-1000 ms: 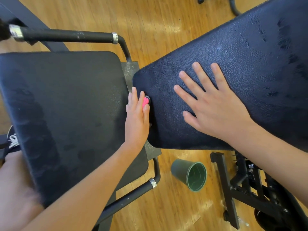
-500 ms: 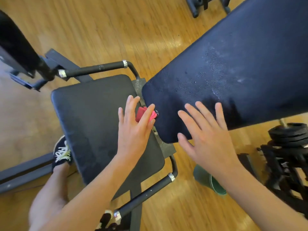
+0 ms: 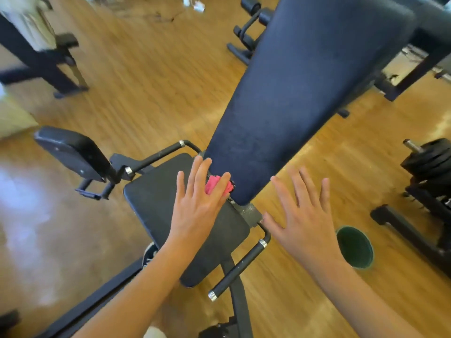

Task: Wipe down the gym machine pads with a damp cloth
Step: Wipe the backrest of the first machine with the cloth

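Note:
A pink cloth [image 3: 211, 187] lies in the gap where the black seat pad [image 3: 156, 203] meets the lower end of the long black back pad [image 3: 292, 93]. My left hand [image 3: 197, 203] lies flat over the cloth with straight fingers, pressing it against the end of the back pad; most of the cloth is hidden beneath the fingers. My right hand [image 3: 302, 215] hovers with spread fingers to the right of the bench, above the wooden floor, touching nothing. The back pad slopes up and away to the upper right.
A green cup [image 3: 355, 247] stands on the floor just right of my right hand. Black grab handles [image 3: 236, 269] flank the seat. A small leg pad [image 3: 70, 152] sticks out at left. Weight plates [image 3: 429, 162] sit at right, other benches [image 3: 36, 52] behind.
My right hand has come off the back pad and now hangs free over the floor. The view has pulled back and up. My left hand stays on the pink cloth at the pad joint.

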The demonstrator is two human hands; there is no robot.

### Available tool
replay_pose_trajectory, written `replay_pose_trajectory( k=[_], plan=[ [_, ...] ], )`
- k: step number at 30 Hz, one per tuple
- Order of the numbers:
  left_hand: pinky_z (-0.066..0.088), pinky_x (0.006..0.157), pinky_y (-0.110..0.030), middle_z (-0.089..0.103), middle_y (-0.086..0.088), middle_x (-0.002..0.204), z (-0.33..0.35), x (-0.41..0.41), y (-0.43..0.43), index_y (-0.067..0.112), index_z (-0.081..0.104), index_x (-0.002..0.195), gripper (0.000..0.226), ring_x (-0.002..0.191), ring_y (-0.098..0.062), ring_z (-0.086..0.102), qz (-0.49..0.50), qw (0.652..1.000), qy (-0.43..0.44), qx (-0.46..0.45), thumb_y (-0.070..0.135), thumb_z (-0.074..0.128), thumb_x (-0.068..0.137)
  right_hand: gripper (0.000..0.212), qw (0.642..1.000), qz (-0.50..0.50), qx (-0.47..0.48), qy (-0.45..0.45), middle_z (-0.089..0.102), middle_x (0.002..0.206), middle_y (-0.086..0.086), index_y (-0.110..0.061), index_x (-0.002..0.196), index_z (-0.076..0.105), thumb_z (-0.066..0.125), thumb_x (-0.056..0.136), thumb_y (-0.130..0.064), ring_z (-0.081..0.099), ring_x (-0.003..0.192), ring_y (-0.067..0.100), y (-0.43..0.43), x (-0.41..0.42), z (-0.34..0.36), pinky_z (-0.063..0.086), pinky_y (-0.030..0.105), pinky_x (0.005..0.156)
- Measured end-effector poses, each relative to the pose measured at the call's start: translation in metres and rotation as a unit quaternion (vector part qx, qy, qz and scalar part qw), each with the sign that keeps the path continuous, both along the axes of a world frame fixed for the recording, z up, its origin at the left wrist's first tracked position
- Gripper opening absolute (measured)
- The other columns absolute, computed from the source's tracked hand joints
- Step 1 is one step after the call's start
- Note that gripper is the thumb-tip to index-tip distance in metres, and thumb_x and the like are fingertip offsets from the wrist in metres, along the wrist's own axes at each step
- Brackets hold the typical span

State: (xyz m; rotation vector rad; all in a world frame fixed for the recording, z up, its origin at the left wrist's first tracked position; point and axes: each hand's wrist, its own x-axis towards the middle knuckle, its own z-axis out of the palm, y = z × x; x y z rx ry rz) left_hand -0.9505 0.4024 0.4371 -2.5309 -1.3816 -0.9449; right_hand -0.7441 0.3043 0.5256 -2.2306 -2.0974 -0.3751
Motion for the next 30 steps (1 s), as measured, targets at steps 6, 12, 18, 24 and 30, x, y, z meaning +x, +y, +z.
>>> replay_pose_trajectory(
  k=[6, 12, 18, 24, 30],
  plan=[
    [0.049, 0.102, -0.057, 0.037, -0.020, 0.149, 0.048, 0.011, -0.011, 0.016, 0.063, 0.136, 0.033, 0.141, -0.040, 0.042, -0.064, 0.997, 0.001, 0.049, 0.026, 0.062, 0.105, 0.069, 0.996, -0.079, 0.025, 0.011, 0.025, 0.167, 0.013, -0.019, 0.155, 0.040, 0.060, 0.096, -0.051, 0.014, 0.157, 0.033, -0.047, 0.008, 0.019, -0.009, 0.052, 0.125],
    [0.045, 0.103, -0.054, 0.045, -0.021, 0.150, 0.063, 0.025, -0.029, 0.019, 0.063, 0.134, 0.030, 0.138, -0.040, 0.047, -0.112, 0.989, 0.051, 0.077, 0.031, 0.052, 0.109, 0.073, 0.991, -0.125, 0.022, 0.043, 0.024, 0.167, 0.015, -0.018, 0.154, 0.040, 0.062, 0.092, -0.052, 0.013, 0.157, 0.035, -0.085, 0.009, 0.019, -0.001, 0.059, 0.125],
    [0.050, 0.099, -0.055, 0.056, -0.022, 0.144, 0.076, 0.043, -0.074, 0.020, 0.072, 0.118, 0.028, 0.134, -0.040, 0.054, -0.135, 0.982, 0.081, 0.107, 0.036, 0.050, 0.110, 0.072, 0.983, -0.161, 0.029, 0.081, 0.025, 0.166, 0.014, -0.018, 0.153, 0.040, 0.056, 0.094, -0.056, 0.015, 0.157, 0.035, -0.140, 0.017, 0.015, 0.004, 0.063, 0.124],
    [0.050, 0.098, -0.057, 0.056, -0.021, 0.144, 0.080, 0.067, -0.125, 0.021, 0.072, 0.122, 0.028, 0.134, -0.039, 0.055, -0.179, 0.973, 0.092, 0.115, 0.037, 0.054, 0.108, 0.069, 0.978, -0.183, 0.016, 0.094, 0.028, 0.165, 0.015, -0.017, 0.152, 0.041, 0.054, 0.097, -0.056, 0.017, 0.156, 0.037, -0.201, 0.028, 0.007, 0.005, 0.064, 0.124],
    [0.046, 0.103, -0.059, 0.052, -0.022, 0.147, 0.071, 0.096, -0.156, 0.021, 0.070, 0.125, 0.030, 0.137, -0.040, 0.050, -0.241, 0.961, 0.104, 0.088, 0.035, 0.049, 0.110, 0.071, 0.960, -0.250, 0.007, 0.124, 0.028, 0.165, 0.014, -0.018, 0.153, 0.041, 0.050, 0.095, -0.059, 0.016, 0.156, 0.036, -0.257, 0.031, -0.011, 0.001, 0.062, 0.124]
  ],
)
